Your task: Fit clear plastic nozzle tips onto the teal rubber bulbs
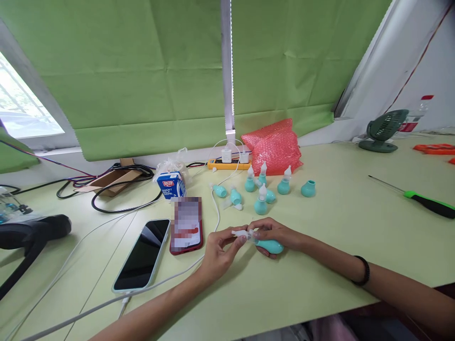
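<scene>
Between my two hands is a nasal aspirator with a teal squeeze bulb (270,246) and a translucent nozzle (240,233), lying roughly sideways just above the table. My left hand (219,252) pinches the nozzle end between thumb and fingers. My right hand (279,232) is closed around the bulb's neck, partly hiding where bulb and nozzle meet. Beyond the hands stand several more aspirators, such as an upright one (260,205) and another (284,185). A few lie on their sides, including one aspirator (235,196). A teal bulb without a nozzle (308,188) sits at their right.
Two phones, one black-screened (142,255) and one red-cased (186,239), lie left with a white cable (170,274) crossing nearby. Behind are a blue milk carton (171,185), an orange power strip (229,165) and a red bubble-wrap bag (273,148). A screwdriver (423,201) and fan (384,130) are right.
</scene>
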`<state>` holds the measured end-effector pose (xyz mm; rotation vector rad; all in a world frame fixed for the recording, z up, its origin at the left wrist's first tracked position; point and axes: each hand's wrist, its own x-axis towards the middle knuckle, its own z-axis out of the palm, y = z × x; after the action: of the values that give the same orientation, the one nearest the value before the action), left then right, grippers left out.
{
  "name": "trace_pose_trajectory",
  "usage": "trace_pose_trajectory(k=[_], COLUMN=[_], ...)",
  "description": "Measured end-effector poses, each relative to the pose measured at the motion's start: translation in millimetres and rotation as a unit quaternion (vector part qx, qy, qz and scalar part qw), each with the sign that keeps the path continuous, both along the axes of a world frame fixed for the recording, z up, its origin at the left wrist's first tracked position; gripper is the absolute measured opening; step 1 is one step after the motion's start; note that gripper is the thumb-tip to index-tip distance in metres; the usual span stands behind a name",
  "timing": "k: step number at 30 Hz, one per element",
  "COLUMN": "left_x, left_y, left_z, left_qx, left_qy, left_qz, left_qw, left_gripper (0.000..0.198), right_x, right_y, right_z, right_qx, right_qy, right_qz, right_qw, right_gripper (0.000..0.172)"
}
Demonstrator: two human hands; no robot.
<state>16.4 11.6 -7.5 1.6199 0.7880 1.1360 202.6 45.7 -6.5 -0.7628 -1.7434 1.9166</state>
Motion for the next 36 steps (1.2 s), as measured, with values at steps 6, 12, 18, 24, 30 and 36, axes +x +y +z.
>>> trace_pose_trajectory(k=[6, 12, 18, 24, 30, 36], left_x=[-3, -5, 1, 0, 1, 1], left_y=[-7, -7, -5, -5, -4, -4], left_z=[1.5, -4.9, -6.1, -5.7, -5.8, -5.4], left_qx=[0.107, 0.125, 0.162, 0.165, 0.165, 0.167], left_qy=[0.083, 0.152, 0.193, 0.234, 0.250, 0.262], left_qz=[-0.011, 0.022, 0.030, 0.038, 0.034, 0.039], left_qw=[0.991, 0.980, 0.967, 0.957, 0.953, 0.950], left_gripper=[0.030, 0.038, 0.025, 0.023, 0.024, 0.024], right_x=[6, 55, 103, 109, 109, 98], right_y=[-3, 10, 41, 61, 65, 57], right_z=[24.8, 69.3, 59.9, 36.2, 30.4, 36.5], right_qx=[0.087, 0.260, 0.350, 0.395, 0.400, 0.444], right_qy=[-0.065, -0.140, -0.148, -0.307, -0.377, -0.381], right_qz=[0.072, 0.012, -0.267, -0.393, -0.391, -0.431], right_qw=[0.992, 0.955, 0.886, 0.772, 0.738, 0.687], right_gripper=[0.020, 0.016, 0.021, 0.021, 0.023, 0.037])
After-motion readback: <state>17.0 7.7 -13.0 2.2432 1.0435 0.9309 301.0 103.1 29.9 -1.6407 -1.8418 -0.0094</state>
